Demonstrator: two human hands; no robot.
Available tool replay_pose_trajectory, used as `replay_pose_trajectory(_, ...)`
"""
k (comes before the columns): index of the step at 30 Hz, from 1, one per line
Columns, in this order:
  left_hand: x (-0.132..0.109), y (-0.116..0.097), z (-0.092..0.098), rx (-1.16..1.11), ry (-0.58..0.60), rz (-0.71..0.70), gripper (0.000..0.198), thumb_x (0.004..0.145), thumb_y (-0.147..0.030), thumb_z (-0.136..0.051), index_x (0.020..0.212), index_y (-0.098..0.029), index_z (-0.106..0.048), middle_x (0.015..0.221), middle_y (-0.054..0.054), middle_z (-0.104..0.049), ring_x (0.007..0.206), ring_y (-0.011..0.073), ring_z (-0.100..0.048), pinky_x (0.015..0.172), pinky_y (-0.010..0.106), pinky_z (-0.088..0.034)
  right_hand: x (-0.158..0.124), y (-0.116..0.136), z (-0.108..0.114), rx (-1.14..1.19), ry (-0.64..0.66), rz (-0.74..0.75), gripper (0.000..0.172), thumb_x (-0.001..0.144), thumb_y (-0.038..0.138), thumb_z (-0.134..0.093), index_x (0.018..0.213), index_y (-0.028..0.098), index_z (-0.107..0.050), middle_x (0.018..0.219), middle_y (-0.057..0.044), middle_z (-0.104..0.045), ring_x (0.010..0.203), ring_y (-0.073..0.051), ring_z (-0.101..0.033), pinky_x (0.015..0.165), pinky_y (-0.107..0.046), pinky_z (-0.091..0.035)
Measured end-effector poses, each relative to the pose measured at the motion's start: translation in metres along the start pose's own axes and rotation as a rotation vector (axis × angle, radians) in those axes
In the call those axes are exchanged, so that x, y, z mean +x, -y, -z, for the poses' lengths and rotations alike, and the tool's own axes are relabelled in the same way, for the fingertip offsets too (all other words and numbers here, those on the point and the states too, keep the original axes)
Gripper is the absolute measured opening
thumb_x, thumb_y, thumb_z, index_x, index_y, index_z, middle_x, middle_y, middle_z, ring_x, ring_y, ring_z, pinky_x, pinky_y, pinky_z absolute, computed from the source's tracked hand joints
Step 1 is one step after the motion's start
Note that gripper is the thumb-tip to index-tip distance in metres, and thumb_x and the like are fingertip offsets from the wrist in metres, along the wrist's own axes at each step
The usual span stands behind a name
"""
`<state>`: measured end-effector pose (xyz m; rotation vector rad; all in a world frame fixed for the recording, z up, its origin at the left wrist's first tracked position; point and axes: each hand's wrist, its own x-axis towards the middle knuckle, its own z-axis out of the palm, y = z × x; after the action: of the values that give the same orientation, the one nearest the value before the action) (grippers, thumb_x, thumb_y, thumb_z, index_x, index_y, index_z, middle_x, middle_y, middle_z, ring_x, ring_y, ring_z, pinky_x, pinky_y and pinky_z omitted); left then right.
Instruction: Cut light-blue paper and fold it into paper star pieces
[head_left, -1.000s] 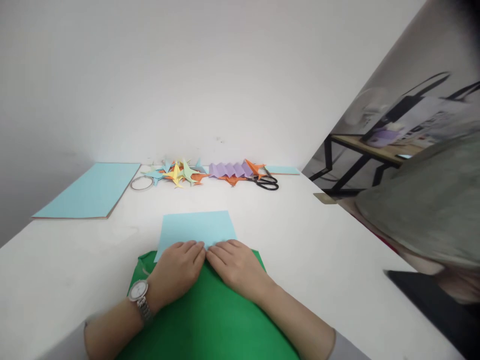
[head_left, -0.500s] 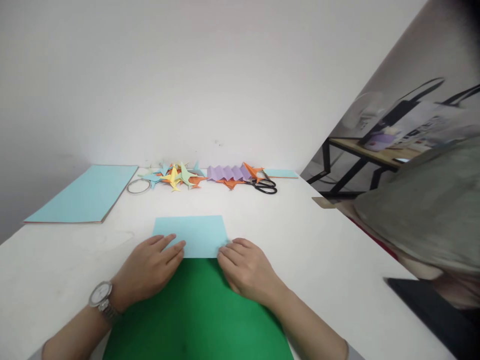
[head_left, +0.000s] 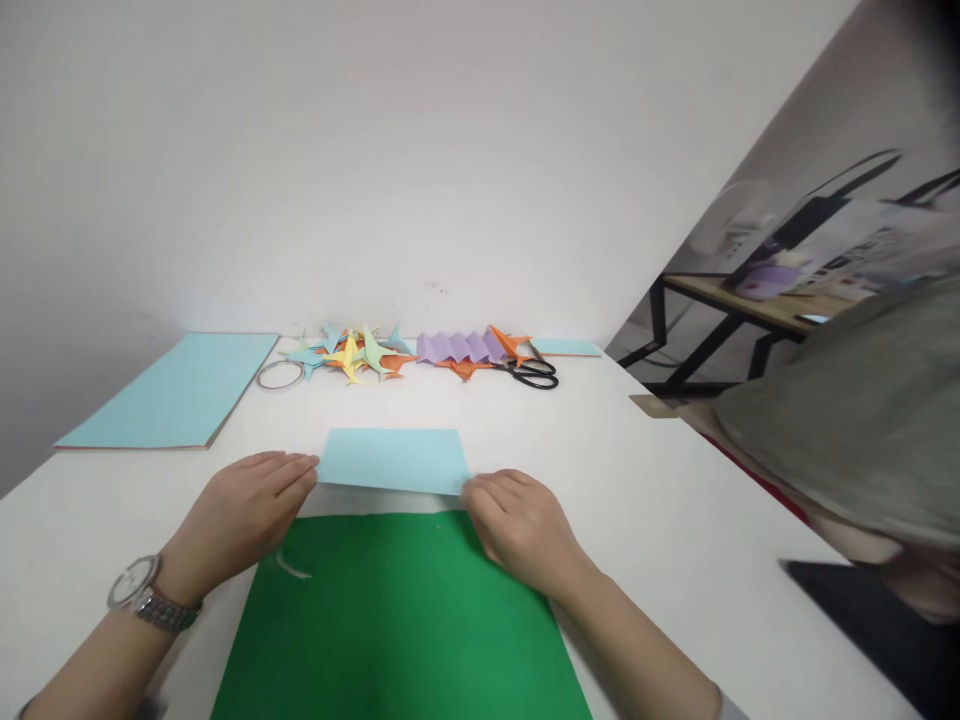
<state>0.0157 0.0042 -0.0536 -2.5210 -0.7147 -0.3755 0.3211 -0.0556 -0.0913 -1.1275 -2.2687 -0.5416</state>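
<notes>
A pale blue sheet of paper (head_left: 393,460) spans the gap between my two hands, its near edge slightly raised over the white table. My left hand (head_left: 259,505), with a metal watch (head_left: 150,594) on the wrist, pinches its left edge with fingers together. At the near right corner, my right hand (head_left: 525,525) grips the paper with curled fingers; the thumb is partly hidden. Just below lies a green sheet (head_left: 405,620), apart from the blue paper, with a pale curved mark near its upper left.
Folded paper figures (head_left: 352,352), a purple pleated paper (head_left: 459,347), black-handled scissors (head_left: 534,374) and a tape ring (head_left: 280,375) lie along the wall. A blue paper stack (head_left: 176,390) is at left. Another person's sleeve (head_left: 847,410) shows at right.
The blue paper has come up off the green sheet's top edge and shifted slightly right. My left hand has moved outward to its left edge, and the green sheet's upper edge is now exposed.
</notes>
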Motion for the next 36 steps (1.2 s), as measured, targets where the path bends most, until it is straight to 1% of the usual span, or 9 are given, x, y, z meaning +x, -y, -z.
replay_pose_trajectory(8,-0.011,0.014,-0.002,0.094,-0.137,-0.025,0.032,0.079,-0.004,-0.044,0.104,-0.019,-0.056,0.103,0.004,-0.069,0.081,0.0170,-0.065,0.077,0.034,-0.050,0.000,0.002,0.002,-0.064,0.001,-0.003,0.026,0.079,0.001,-0.035,0.070,0.016,-0.055,0.060,-0.002,-0.056,0.057,-0.013,-0.047,0.055,-0.026,-0.031)
replay_pose_trajectory(13,-0.015,0.017,-0.002,0.093,-0.164,0.024,0.026,0.078,-0.006,-0.047,0.097,-0.021,-0.058,0.094,0.003,-0.071,0.079,0.0181,-0.065,0.073,0.033,-0.051,0.001,0.003,0.003,-0.147,0.003,-0.036,0.028,0.085,0.013,-0.040,0.059,0.017,-0.049,0.050,0.000,-0.049,0.047,-0.013,-0.038,0.048,-0.028,-0.023)
replay_pose_trajectory(19,-0.018,0.025,0.002,0.204,-0.132,0.057,0.019,0.080,-0.012,-0.047,0.091,-0.021,-0.060,0.089,0.001,-0.071,0.075,0.0168,-0.065,0.065,0.026,-0.047,-0.001,0.001,0.003,-0.202,0.012,-0.032,0.034,0.091,0.026,-0.041,0.059,0.017,-0.048,0.048,0.002,-0.049,0.044,-0.011,-0.038,0.048,-0.028,-0.019)
replay_pose_trajectory(23,-0.021,0.031,0.006,0.312,-0.284,0.082,0.014,0.082,-0.020,-0.047,0.087,-0.019,-0.061,0.085,0.001,-0.071,0.061,0.0149,-0.062,0.053,0.023,-0.041,-0.005,-0.006,0.001,-0.232,0.004,-0.110,0.035,0.091,0.024,-0.040,0.058,0.017,-0.049,0.048,0.001,-0.050,0.044,-0.010,-0.038,0.048,-0.027,-0.020)
replay_pose_trajectory(25,-0.021,0.030,0.005,0.296,-0.260,0.090,0.017,0.083,-0.020,-0.045,0.086,-0.019,-0.061,0.086,0.000,-0.072,0.062,0.0139,-0.061,0.054,0.022,-0.040,-0.004,-0.005,0.001,-0.226,-0.005,-0.142,0.036,0.091,0.028,-0.040,0.058,0.017,-0.050,0.048,0.001,-0.050,0.045,-0.011,-0.040,0.049,-0.027,-0.022)
replay_pose_trajectory(27,-0.020,0.027,0.002,0.248,-0.200,0.065,0.019,0.083,-0.017,-0.043,0.087,-0.020,-0.061,0.088,0.000,-0.072,0.066,0.0138,-0.062,0.059,0.023,-0.042,0.000,-0.002,0.002,-0.183,-0.016,-0.143,0.038,0.090,0.040,-0.041,0.064,0.016,-0.054,0.055,-0.001,-0.054,0.052,-0.013,-0.044,0.051,-0.027,-0.026)
replay_pose_trajectory(31,-0.018,0.018,-0.005,0.147,-0.211,-0.026,0.026,0.082,-0.011,-0.038,0.095,-0.017,-0.059,0.093,0.006,-0.071,0.078,0.0186,-0.065,0.069,0.028,-0.046,0.008,0.005,0.006,-0.086,-0.010,-0.117,0.060,0.078,0.063,-0.043,0.104,0.011,-0.055,0.094,-0.015,-0.059,0.080,-0.022,-0.051,0.063,-0.031,-0.036)
replay_pose_trajectory(34,-0.015,0.007,-0.002,0.045,-0.258,-0.001,0.027,0.081,-0.010,-0.042,0.101,-0.020,-0.056,0.097,0.006,-0.070,0.082,0.0192,-0.066,0.073,0.029,-0.048,0.007,0.008,0.006,-0.064,0.046,-0.097,0.046,0.084,0.052,-0.044,0.110,0.016,-0.054,0.102,-0.015,-0.058,0.082,-0.023,-0.051,0.065,-0.033,-0.037)
replay_pose_trajectory(36,-0.011,-0.002,0.004,-0.051,-0.267,0.138,0.021,0.082,-0.016,-0.047,0.099,-0.023,-0.057,0.094,0.003,-0.071,0.081,0.0180,-0.066,0.073,0.028,-0.049,0.004,0.010,0.006,0.030,0.047,-0.105,0.027,0.090,0.035,-0.041,0.099,0.017,-0.058,0.091,-0.011,-0.062,0.077,-0.019,-0.052,0.064,-0.031,-0.038)
